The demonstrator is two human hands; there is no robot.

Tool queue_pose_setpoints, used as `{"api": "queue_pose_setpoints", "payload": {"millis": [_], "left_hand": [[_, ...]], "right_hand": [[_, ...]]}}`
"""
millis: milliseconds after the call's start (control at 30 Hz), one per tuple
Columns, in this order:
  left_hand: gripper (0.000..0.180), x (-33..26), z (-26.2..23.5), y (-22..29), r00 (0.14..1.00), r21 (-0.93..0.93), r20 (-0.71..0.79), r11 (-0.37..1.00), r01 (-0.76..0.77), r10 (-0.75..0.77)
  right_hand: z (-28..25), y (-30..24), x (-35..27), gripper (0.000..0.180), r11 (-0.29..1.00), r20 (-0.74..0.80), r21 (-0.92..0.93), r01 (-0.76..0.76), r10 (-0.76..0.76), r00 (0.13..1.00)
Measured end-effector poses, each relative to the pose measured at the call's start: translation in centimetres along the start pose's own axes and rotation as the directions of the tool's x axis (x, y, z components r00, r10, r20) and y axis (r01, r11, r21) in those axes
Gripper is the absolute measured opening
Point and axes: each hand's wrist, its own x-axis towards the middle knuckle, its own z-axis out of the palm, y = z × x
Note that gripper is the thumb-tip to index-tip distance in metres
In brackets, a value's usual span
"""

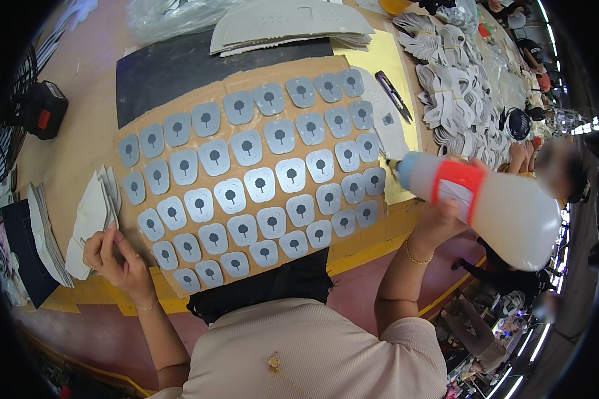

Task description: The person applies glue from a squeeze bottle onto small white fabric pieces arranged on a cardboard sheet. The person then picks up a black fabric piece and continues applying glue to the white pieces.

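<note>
My right hand (442, 219) is wrapped round a large translucent squeeze bottle (516, 216) with a red band and a pale blue top. The bottle is tilted on its side, its thin nozzle pointing left beside the board's right edge. Several small silver-grey patches (259, 185), each with a dark tree shape, lie in rows on a brown cardboard sheet (140, 216) in front of me. At the sheet's left, my left hand (120, 263) has its fingers loosely bent and apart, close to a stack of off-white cut pieces (93, 216); whether it touches them I cannot tell.
Behind the cardboard lie a black sheet (160, 80) and a pile of large off-white panels (289, 26). Dark-handled snips (394, 96) rest on yellow paper at the right. Bundles of pale strips (456, 93) are farther right, with other people beyond. A black-and-red battery (46, 110) stands far left.
</note>
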Motion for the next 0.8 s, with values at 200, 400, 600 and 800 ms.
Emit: {"api": "queue_pose_setpoints", "payload": {"millis": [200, 400, 600, 800], "left_hand": [[0.027, -0.2, -0.1, -0.2, 1.0, 0.032, 0.008, 0.999, 0.004, -0.004], [0.027, -0.1, -0.1, -0.1, 1.0, 0.017, 0.005, 1.0, 0.011, -0.011], [0.027, 0.0, -0.1, 0.0, 1.0, 0.012, 0.009, 1.0, 0.005, -0.005], [0.027, 0.0, 0.0, 0.0, 1.0, 0.01, 0.007, 1.0, 0.0, 0.0]], "right_hand": [[0.1, -0.9, 1.1, 0.091, 0.99, -0.204, 0.054, 0.133, -0.12, 0.972], [-0.9, 0.2, -0.8, 0.079, 1.0, 0.061, -0.021, 0.002, -0.001, 0.998], [-0.8, 1.3, -1.4, 0.063, 0.983, 0.228, -0.162, 0.08, -0.041, 0.973], [-0.6, 1.1, -0.8, 0.071, 0.979, 0.118, -0.165, 0.117, -0.098, 0.988]]}}
